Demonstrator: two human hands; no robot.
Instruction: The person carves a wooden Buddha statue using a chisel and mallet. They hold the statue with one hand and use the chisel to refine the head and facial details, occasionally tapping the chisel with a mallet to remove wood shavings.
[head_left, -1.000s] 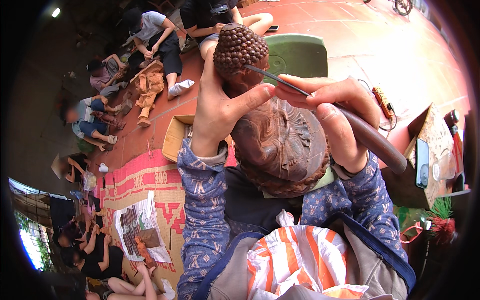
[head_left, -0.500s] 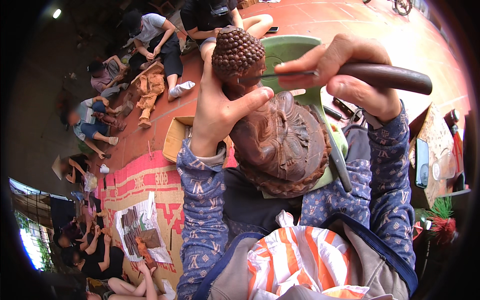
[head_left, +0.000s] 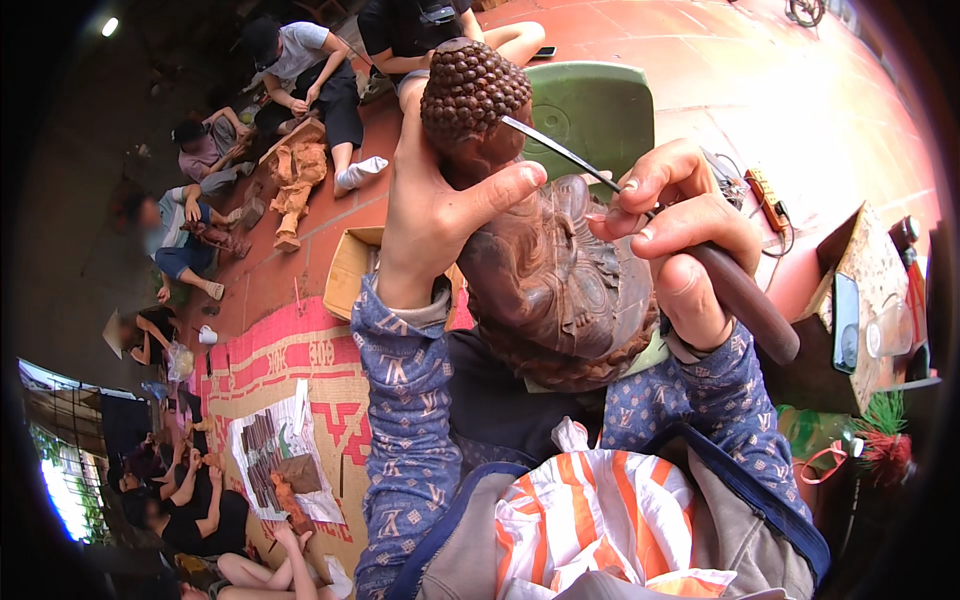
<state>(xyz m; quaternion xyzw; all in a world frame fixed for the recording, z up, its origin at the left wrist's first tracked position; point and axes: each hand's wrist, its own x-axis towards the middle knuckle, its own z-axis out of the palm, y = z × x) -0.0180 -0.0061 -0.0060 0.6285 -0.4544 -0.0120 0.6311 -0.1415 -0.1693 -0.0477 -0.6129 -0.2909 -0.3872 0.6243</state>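
A dark brown carved wooden statue point(head_left: 560, 290), a seated figure with a knobbed, curl-covered head, rests tilted in my lap. Around its neck and shoulder wraps my left hand point(head_left: 440, 205), thumb stretched across the front below the head. My right hand point(head_left: 690, 225) grips a carving chisel point(head_left: 760, 310) with a thick dark wooden handle and a thin metal blade. The blade's tip meets the head at the lower edge of the curls. Part of the statue's neck is hidden by my left hand.
Behind the statue stands a green plastic chair point(head_left: 600, 110). A cardboard box point(head_left: 350, 275) sits to the left, near a patterned mat point(head_left: 270, 360) with tools on paper. At right are a power strip point(head_left: 765, 200) and a small table holding a phone point(head_left: 845, 320). Several people work at the left.
My right hand has moved down and turned, so the chisel now slants up to the left toward the curls. My left hand keeps its hold on the statue.
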